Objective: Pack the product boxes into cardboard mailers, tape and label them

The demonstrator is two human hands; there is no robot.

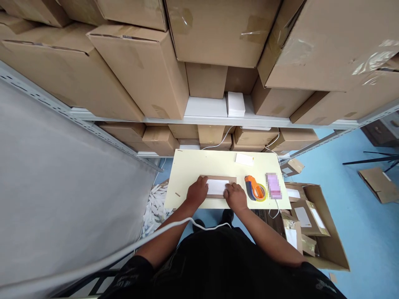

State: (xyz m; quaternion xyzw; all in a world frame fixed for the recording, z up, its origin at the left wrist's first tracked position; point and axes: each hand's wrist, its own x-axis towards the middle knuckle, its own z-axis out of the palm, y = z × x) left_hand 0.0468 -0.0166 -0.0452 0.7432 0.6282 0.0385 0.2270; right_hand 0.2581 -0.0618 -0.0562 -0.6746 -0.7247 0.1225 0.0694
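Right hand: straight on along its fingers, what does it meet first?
The right hand would likely meet the white label on the cardboard box; its fingertips overlap the label's edge in view, though depth is hard to judge.

On my feed, the surface (185, 168) permits passage at its far-left corner, the labelled box (216, 187) obstructing toward the near edge, the tape dispenser (254, 189) toward the right edge.

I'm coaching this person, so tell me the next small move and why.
Probably smooth the white label outward with the right hand, which rests at the label's right edge; the left hand is at the left end of the brown box, well placed to steady it.
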